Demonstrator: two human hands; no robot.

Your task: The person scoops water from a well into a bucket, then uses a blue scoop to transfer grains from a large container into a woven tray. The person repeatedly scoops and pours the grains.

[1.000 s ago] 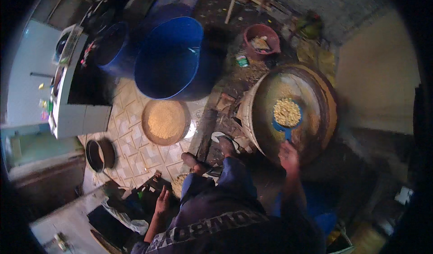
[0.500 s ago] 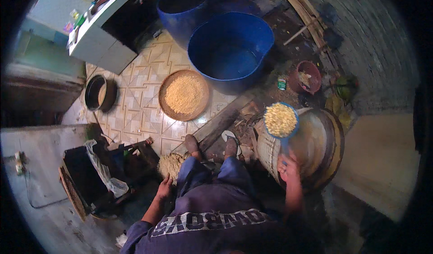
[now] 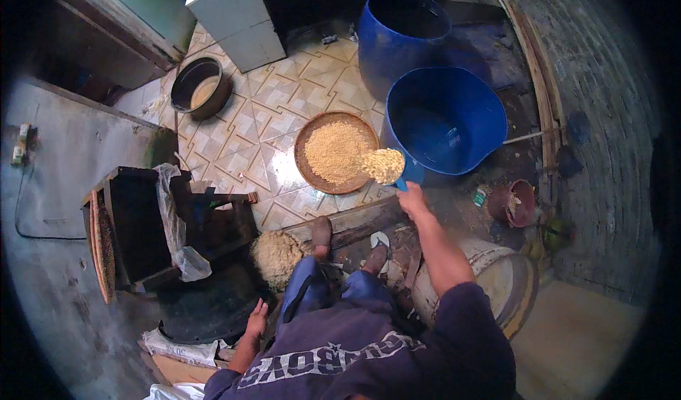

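Observation:
My right hand (image 3: 411,200) grips the handle of a blue dipper (image 3: 401,180). Pale yellow soaked beans (image 3: 381,164) heap at its mouth, which tilts left over the right edge of a round woven tray (image 3: 303,173). A broad mound of similar yellow beans (image 3: 339,148) covers most of that tray, which rests on the tiled floor. My left hand (image 3: 258,319) hangs beside my left thigh, fingers stretched out and holding nothing. To the right of my legs stands a large pale drum (image 3: 434,286), partly hidden behind my right arm.
Two blue plastic barrels (image 3: 446,73) stand beyond the tray. A dark round tub (image 3: 221,96) sits at far left. Left of my feet are a pale crumbly heap (image 3: 279,259) and a dark wooden stand (image 3: 145,233). A reddish bucket (image 3: 521,208) is at right.
My right hand has carried the full dipper from above the drum leftward and forward to the tray, where it now tilts. My left hand remains low by my thigh. The view has shifted.

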